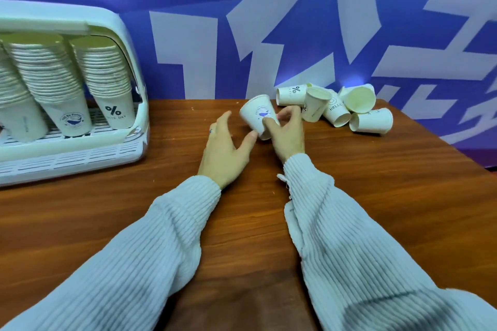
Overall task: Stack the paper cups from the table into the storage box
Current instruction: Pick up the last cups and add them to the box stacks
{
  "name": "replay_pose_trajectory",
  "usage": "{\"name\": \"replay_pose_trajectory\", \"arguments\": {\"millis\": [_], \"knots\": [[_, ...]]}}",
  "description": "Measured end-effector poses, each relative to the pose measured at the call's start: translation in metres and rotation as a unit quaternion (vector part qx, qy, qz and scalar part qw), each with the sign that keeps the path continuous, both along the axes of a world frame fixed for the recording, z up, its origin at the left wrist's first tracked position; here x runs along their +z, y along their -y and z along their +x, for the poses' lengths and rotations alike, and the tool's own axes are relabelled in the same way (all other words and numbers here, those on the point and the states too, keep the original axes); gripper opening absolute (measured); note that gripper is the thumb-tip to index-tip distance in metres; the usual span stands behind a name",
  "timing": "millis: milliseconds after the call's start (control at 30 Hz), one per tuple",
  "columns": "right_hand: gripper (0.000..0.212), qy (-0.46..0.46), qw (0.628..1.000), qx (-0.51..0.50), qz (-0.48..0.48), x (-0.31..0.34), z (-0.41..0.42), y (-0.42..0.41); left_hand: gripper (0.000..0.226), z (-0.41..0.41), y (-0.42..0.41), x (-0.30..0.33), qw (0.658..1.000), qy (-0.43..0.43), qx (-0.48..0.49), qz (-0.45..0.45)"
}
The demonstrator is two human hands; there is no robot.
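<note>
Right hand [289, 134] pinches a paper cup [259, 117] near its base, thumb on the near side, fingers curled round the far side; cup tilted, rim up toward 11 o'clock, base toward 5. Left hand [224, 153] just beside it at 8 o'clock, fingers spread and relaxed, thumb tip close to the cup base, contact unclear. Storage box [129, 43] lies toward 9 o'clock from the grip, left hand nearer, so a handover looks likely. Box holds leaning stacks of cups [51, 80], bases down on the slatted floor. Loose cups [347, 107] piled at 2 o'clock on the table [376, 183], mostly on their sides
</note>
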State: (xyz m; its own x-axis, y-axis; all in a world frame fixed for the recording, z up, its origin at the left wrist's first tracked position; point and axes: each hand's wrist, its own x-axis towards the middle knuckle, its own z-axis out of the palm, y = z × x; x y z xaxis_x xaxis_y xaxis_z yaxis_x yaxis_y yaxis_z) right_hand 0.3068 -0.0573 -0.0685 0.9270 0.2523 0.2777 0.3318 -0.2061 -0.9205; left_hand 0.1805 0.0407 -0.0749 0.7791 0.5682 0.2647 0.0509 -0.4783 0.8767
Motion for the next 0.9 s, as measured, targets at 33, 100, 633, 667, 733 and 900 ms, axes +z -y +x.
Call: {"name": "replay_pose_trajectory", "arguments": {"millis": [33,100,633,667,733,900], "knots": [[0.024,-0.029,0.996,0.072,0.034,-0.004,-0.009,-0.002,0.093,0.001,-0.002,0.001,0.999,0.004,0.005,-0.042],[0.015,-0.087,0.979,0.171,0.068,-0.005,-0.017,-0.005,0.098,0.002,-0.004,0.002,0.997,0.017,0.020,-0.066],[0.065,0.224,0.879,-0.274,-0.318,-0.010,0.090,0.009,0.106,-0.003,-0.004,0.002,0.999,0.017,-0.012,-0.027],[0.057,0.235,0.876,-0.284,-0.311,-0.010,0.088,0.009,0.103,-0.004,-0.003,0.003,1.000,0.014,-0.012,-0.019],[0.036,0.258,0.876,-0.280,-0.296,-0.009,0.082,0.011,0.092,-0.006,0.000,0.004,1.000,0.023,-0.013,-0.004],[0.023,0.268,0.929,-0.182,-0.180,-0.006,0.049,0.018,0.076,-0.018,0.003,0.014,0.997,0.062,0.017,-0.037]]}}
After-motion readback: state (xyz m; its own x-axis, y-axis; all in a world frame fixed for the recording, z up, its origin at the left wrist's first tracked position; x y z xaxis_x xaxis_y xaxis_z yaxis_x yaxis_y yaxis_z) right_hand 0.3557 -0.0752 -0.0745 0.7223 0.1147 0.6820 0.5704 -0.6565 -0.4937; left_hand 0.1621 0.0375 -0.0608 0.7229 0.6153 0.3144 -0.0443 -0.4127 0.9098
